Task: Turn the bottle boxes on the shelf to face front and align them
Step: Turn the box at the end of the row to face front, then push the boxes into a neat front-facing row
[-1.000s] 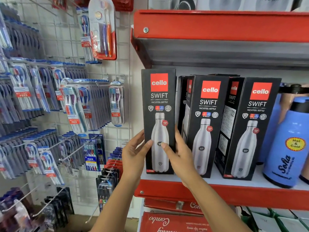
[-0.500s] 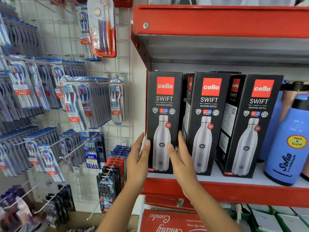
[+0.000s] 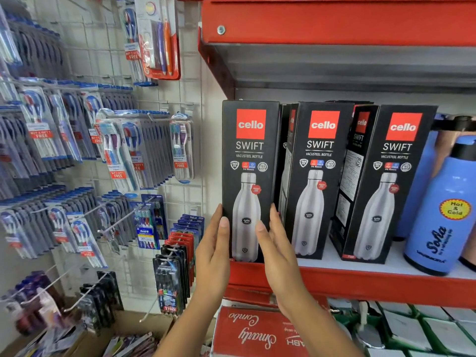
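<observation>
Three black Cello Swift bottle boxes stand in a row on the red shelf [image 3: 373, 283]. The left bottle box [image 3: 251, 150] faces front at the shelf's left end. My left hand [image 3: 213, 249] presses its lower left side with the thumb on the front. Against its lower right side lies my right hand [image 3: 277, 244], fingers slipped into the gap beside the middle box [image 3: 319, 181]. The middle box and the right box [image 3: 394, 184] are each turned slightly, so their left sides show.
A blue Hot & Cold flask [image 3: 443, 217] stands right of the boxes. The red upper shelf [image 3: 334, 19] hangs close above them. Toothbrush packs [image 3: 116, 155] hang on a wire grid to the left. A red Combo carton [image 3: 252, 331] sits below.
The left box, held out in front of the shelf edge a second ago, now stands back on the shelf, upright and facing front. Both hands stay on its lower sides.
</observation>
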### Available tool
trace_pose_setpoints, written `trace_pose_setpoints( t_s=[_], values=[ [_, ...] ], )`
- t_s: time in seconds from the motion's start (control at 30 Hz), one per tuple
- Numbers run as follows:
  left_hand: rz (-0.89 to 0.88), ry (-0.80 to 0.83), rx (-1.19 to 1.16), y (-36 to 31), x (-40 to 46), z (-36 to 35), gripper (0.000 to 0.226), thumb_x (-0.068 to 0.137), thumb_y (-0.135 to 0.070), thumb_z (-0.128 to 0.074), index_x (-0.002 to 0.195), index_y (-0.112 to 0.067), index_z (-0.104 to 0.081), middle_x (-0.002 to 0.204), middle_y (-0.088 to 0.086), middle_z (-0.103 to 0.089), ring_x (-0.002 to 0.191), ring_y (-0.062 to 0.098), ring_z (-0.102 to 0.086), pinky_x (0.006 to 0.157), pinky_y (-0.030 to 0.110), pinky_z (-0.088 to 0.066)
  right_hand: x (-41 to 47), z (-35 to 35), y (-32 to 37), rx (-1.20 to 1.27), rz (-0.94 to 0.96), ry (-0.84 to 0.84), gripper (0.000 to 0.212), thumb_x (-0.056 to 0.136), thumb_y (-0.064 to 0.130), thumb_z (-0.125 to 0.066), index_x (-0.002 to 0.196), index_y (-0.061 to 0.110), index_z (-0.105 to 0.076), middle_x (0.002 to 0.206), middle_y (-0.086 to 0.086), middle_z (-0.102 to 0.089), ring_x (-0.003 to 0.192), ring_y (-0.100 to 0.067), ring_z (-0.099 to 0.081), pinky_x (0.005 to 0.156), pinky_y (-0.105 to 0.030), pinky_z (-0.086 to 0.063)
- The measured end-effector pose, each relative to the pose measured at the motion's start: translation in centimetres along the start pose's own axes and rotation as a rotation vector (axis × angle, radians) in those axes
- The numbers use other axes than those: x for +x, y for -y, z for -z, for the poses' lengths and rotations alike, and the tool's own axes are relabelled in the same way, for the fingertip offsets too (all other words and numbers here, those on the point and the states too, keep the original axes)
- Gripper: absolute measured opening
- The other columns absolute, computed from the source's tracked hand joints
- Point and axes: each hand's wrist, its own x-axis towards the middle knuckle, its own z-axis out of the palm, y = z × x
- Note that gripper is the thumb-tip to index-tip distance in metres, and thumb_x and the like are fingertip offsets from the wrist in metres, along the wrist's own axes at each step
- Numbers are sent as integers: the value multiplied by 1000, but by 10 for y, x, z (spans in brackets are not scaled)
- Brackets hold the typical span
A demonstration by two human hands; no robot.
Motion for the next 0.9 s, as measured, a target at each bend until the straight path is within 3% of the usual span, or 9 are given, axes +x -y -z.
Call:
trace_pose_setpoints(
  t_s=[0.13,0.23,0.3,0.4,0.5,0.63,0.73,0.8,0.9],
  values=[
    [2,8,59,-5,-5,-4,50,99,-34,-42,148,-27,-33,150,-19,-35,121,-30,-33,100,-3,-25,-2,2,4,3,0,26,68,93,49,-47,154,42,-17,149,34,-17,143,11,-17,122,-27,-17],
    [-30,-27,104,-9,-12,-9,53,100,-39,-43,150,-32,-26,158,-18,-26,142,-9,-22,117,19,-19,-5,10,7,-4,48,2,63,95,49,-45,153,42,-22,152,33,-21,144,11,-19,120,-24,-18],
    [-111,-128,98,-12,-19,-13,51,98,-41,-45,147,-33,-34,155,-16,-34,143,-4,-27,117,25,-23,-10,21,8,2,122,-60,60,91,53,-44,149,43,-31,152,32,-30,142,15,-24,116,-17,-21],
    [-242,-239,53,-22,-27,-21,40,97,-35,-46,135,-23,-50,139,-9,-55,131,2,-47,106,18,-37,-14,45,12,33,232,-219,40,97,46,-43,137,42,-42,141,35,-42,133,21,-35,106,-4,-27],
    [-273,-147,-23,-34,-29,-37,30,97,-35,-47,119,-19,-61,119,-2,-67,118,17,-60,101,34,-47,-8,74,13,109,223,-336,42,97,45,-38,138,38,-46,141,29,-46,133,14,-39,108,-11,-30],
    [-46,119,-110,-35,-30,-69,42,89,-55,-44,121,-33,-60,130,-9,-62,126,7,-54,111,38,-40,6,103,9,147,57,-304,52,102,43,-37,152,29,-36,157,14,-37,143,-1,-32,120,-28,-23],
    [211,304,-64,-30,-31,-88,72,84,-76,-35,146,-41,-30,157,-20,-28,144,1,-25,122,39,-18,13,114,4,146,-84,-210,57,102,44,-37,155,25,-28,162,10,-29,144,-2,-27,120,-26,-19],
    [356,365,-81,-31,-32,-97,89,74,-83,-32,150,-42,-15,161,-20,-12,148,3,-13,123,37,-8,15,119,0,119,-165,-133,63,99,52,-36,155,26,-25,164,9,-23,148,-5,-23,120,-28,-17],
    [462,345,-139,-36,-30,-107,100,69,-84,-25,153,-30,-14,162,-11,-13,149,9,-10,117,32,-10,15,123,0,104,-257,-52,73,94,62,-34,157,27,-20,166,8,-18,152,-10,-18,122,-33,-14]
  ],
)
